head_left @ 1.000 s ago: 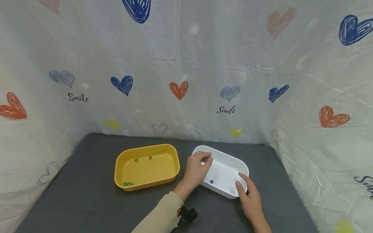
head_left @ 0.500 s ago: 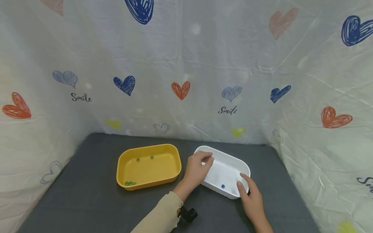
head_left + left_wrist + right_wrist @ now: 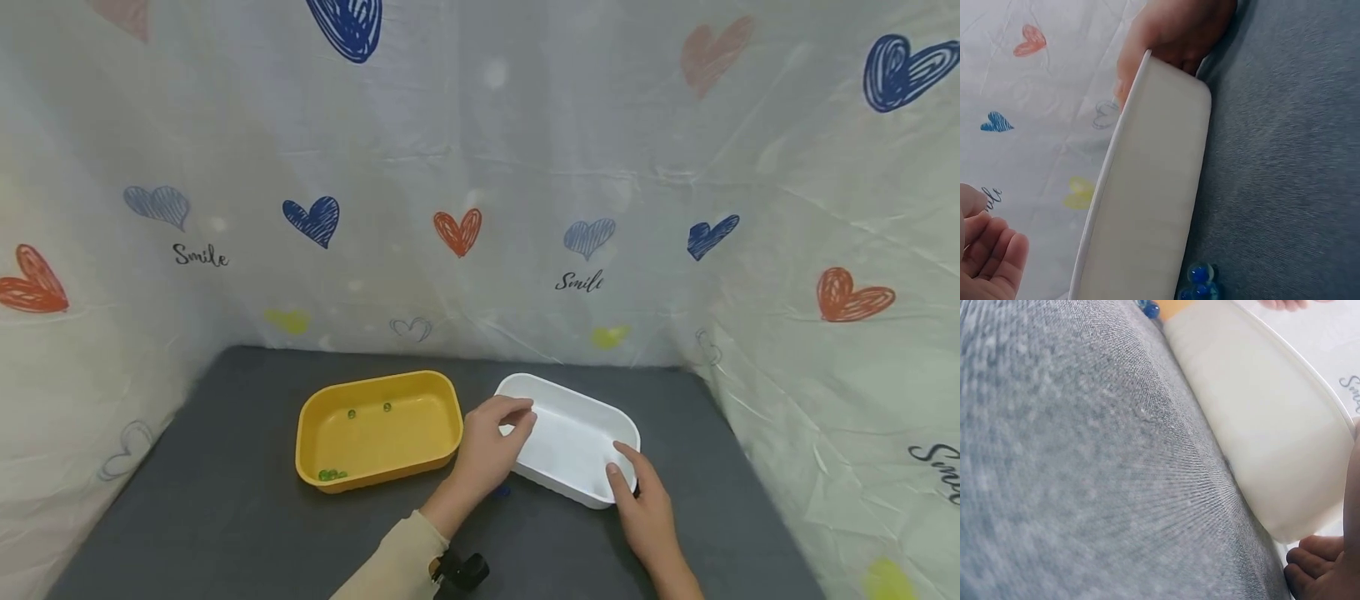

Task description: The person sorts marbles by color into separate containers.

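– what are the hands doing?
– the left hand (image 3: 487, 448) is over the left end of the white tray (image 3: 576, 442), fingers bent in, tips of thumb and forefinger close together. i can't tell whether anything is pinched between them.
– and the other?
– the right hand (image 3: 647, 518) grips the tray's near right corner: thumb over the rim, fingers curled by the bottom of the wall in the right wrist view.
– so where's that tray?
– on the dark grey cloth (image 3: 225, 517), right of the middle, set at a slant. i can't tell if the gripped corner is lifted.
– anything beside it?
– a few blue marbles (image 3: 1199, 274) on the cloth, just by its near long wall, clustered together.
– further out?
– the yellow tray (image 3: 375, 442), to the left and apart from the white one. green marbles (image 3: 333, 475) are bunched in its near left corner, and two single green ones (image 3: 387, 407) lie towards the far side.
– what's on the left arm?
– a beige sleeve (image 3: 397, 558) and a black wrist device (image 3: 463, 572).
– behind it all?
– a pale backdrop (image 3: 517, 125) printed with hearts and "smile".
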The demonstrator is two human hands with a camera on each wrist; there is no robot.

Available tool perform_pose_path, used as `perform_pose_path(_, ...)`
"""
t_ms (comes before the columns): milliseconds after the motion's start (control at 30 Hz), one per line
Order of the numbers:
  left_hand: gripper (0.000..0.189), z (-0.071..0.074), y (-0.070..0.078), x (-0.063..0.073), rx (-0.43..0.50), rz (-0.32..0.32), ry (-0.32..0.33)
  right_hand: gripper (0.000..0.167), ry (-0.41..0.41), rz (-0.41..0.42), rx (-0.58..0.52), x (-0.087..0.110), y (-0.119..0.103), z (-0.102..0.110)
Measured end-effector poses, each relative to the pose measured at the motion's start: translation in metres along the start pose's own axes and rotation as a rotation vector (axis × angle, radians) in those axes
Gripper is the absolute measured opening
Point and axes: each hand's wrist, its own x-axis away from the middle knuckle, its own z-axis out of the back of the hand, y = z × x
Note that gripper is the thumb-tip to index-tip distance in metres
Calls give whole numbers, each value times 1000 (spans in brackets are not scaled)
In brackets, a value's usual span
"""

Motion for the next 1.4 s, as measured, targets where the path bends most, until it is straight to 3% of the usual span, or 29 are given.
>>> perform_pose_path(367,22,16,8,31,61,-86,-31,43,-6,-7,10,1,1,-1)
perform_pose_path(600,23,24,-1,49,41,-104,-41,43,-3,-7,5,2,0,-1)
perform_pose_path(833,24,32,-12,65,-8,-24,-73,41,2,-5,2,1,-2,-1)
perform_pose_path(1000,31,35,-21,73,-81,43,-153,40,21,14,-16,1,-2,-1)
perform_pose_path(1100,33,34,-27,76,-117,48,-184,39,25,12,-25,0,-3,-1)
perform_pose_path(1400,29,33,-47,80,-185,106,-191,41,14,-19,1,0,1,-3)
